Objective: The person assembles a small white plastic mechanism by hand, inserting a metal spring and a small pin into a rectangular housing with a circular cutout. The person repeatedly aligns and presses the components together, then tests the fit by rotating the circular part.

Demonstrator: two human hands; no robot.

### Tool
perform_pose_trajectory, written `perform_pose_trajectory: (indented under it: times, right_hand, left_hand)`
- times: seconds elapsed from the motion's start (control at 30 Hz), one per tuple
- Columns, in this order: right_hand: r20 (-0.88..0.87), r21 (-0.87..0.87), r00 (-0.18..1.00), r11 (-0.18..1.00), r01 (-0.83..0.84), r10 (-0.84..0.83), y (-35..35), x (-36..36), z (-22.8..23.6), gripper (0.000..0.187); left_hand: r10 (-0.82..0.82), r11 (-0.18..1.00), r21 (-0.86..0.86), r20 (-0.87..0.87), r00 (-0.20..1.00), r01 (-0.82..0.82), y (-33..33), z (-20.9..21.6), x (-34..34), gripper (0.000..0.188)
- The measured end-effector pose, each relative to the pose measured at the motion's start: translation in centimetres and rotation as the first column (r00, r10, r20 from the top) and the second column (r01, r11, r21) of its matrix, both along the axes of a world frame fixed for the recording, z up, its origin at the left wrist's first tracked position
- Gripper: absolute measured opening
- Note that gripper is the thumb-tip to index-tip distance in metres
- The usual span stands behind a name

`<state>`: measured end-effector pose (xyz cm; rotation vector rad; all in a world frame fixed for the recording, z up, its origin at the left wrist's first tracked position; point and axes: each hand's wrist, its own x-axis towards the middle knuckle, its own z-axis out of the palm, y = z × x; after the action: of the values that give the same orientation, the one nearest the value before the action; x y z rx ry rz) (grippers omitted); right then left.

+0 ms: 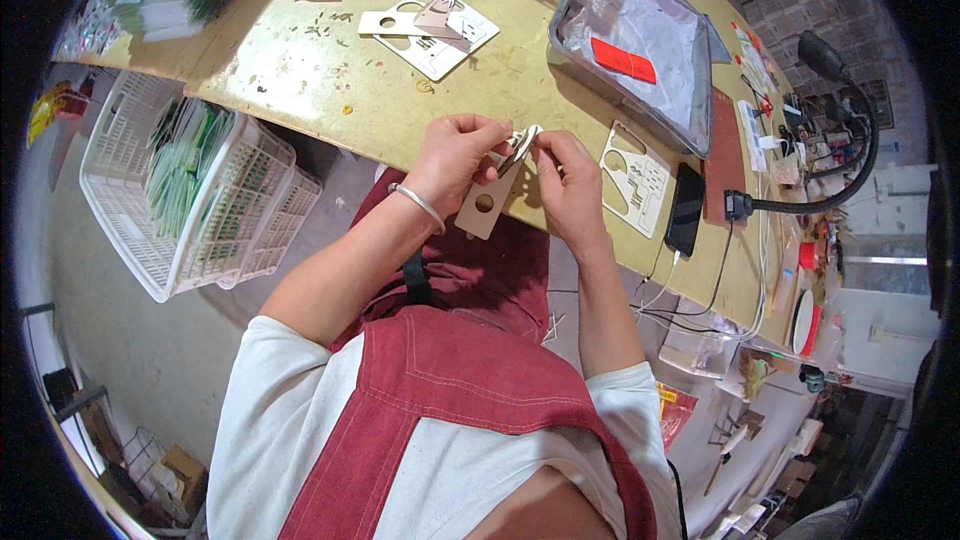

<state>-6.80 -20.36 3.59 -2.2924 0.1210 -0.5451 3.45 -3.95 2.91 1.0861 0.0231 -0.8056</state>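
Note:
Close to the table's front edge, my left hand [455, 158] and my right hand [572, 180] are raised near each other, fingers closed in pinches. Between the fingertips is a small pale flat piece [527, 140] with a curved outline; both hands grip it. Its exact kind is too small to tell, and fingers partly cover it. Just below the hands, a pale flat strip with a round hole [476, 220] sticks out over the table edge; its upper part is hidden. To the right of my right hand lies a pale cut-out sheet [648, 184] with slots and openings.
Farther back on the table [300, 80] is a stack of cut-out sheets [434, 62]. A grey tray [562, 38] holds plastic film and a red packet [624, 61]. At right are a phone [684, 210], cables and a black gooseneck lamp [868, 155]. A white basket [205, 215] stands at left.

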Motion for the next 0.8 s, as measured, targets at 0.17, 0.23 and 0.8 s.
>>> perform_pose_trajectory:
  times: [0.17, 0.23, 0.8]
  right_hand:
    - [-0.012, -0.017, 1.0, 1.0, -0.007, 0.007, 0.0, 0.11, 0.32, 0.011]
    - [-0.006, -0.019, 1.0, 1.0, -0.009, 0.009, 0.0, 0.17, 0.37, 0.011]
    - [0.035, -0.043, 0.998, 0.998, -0.056, 0.058, -0.24, 0.33, 0.57, 0.008]
  left_hand:
    - [-0.016, 0.997, 0.081, 0.155, 0.988, 0.004, 0.0, -0.07, 0.65, 0.021]
    - [-0.001, 0.995, 0.098, 0.2, 0.98, -0.019, -0.23, 0.3, 0.63, 0.021]
    - [-0.042, 0.996, 0.083, 0.289, 0.956, 0.019, -0.13, -0.38, 0.45, 0.025]
